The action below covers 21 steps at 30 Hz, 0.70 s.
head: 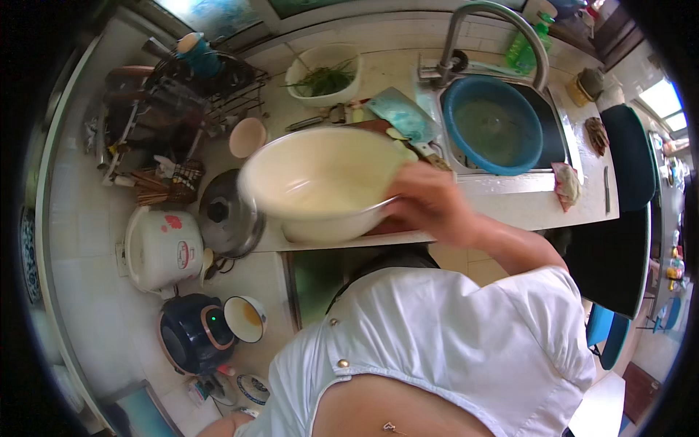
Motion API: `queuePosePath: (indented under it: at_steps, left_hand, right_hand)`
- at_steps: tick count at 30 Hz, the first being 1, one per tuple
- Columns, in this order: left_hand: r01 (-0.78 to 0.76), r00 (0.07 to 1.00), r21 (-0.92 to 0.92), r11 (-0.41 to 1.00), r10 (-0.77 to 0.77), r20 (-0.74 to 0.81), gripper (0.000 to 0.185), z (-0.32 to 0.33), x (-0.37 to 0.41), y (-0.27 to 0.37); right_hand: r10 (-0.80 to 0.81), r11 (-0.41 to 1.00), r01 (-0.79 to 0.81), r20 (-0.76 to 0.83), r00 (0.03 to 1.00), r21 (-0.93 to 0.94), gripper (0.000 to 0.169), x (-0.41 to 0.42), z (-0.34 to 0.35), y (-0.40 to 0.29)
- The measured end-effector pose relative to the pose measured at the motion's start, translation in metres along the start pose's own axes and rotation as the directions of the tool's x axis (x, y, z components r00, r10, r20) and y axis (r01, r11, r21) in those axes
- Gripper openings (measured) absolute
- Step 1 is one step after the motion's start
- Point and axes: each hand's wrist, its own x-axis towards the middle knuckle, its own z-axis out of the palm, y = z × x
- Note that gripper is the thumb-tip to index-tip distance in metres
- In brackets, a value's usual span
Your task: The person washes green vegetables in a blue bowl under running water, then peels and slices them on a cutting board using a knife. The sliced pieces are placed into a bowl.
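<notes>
My right hand (pixel 428 202) grips the rim of a large cream-coloured basin (pixel 327 169), which is blurred and tilted above the counter, its inside towards the camera. My left hand is out of view; only part of that arm shows at the bottom edge. Partly hidden behind the basin are a brown cutting board (pixel 390 225) and pale slices. A cleaver (pixel 403 116) lies at the board's far side. Beyond them, a white bowl (pixel 350 93) holds green leafy stalks. A blue basin (pixel 450 117) with cloudy water sits in the sink.
A steel faucet (pixel 452 43) arches over the sink. Along the left stand a dish rack (pixel 202 131), a pot lid (pixel 232 229), a white rice cooker (pixel 164 248), a dark appliance (pixel 191 333) and an enamel bowl (pixel 229 314). A cloth (pixel 567 185) lies right of the sink.
</notes>
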Motion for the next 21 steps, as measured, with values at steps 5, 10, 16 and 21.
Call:
queuePosePath:
  at_steps: [5,10,16,21]
  left_hand:
    - [-0.016,0.999,-0.098,0.995,0.020,0.036,0.034,0.014,0.017,0.063]
    - [-0.055,0.998,-0.209,0.976,0.062,0.027,0.034,0.020,0.032,0.130]
    - [-0.222,0.894,-0.611,0.760,0.409,0.184,0.035,0.013,-0.006,0.311]
    - [0.904,-0.281,0.383,0.188,0.938,0.203,0.091,-0.071,-0.140,0.513]
  right_hand:
    - [0.534,0.840,-0.480,-0.542,0.649,0.253,0.012,-0.111,-0.116,0.063]
    - [0.558,0.824,-0.401,-0.700,0.447,0.401,0.017,-0.161,-0.157,0.111]
    - [0.123,0.826,-0.417,-0.600,0.790,-0.380,0.017,-0.140,-0.118,0.092]
    - [-0.151,0.870,0.017,-0.232,0.961,-0.493,0.017,-0.094,-0.058,0.091]
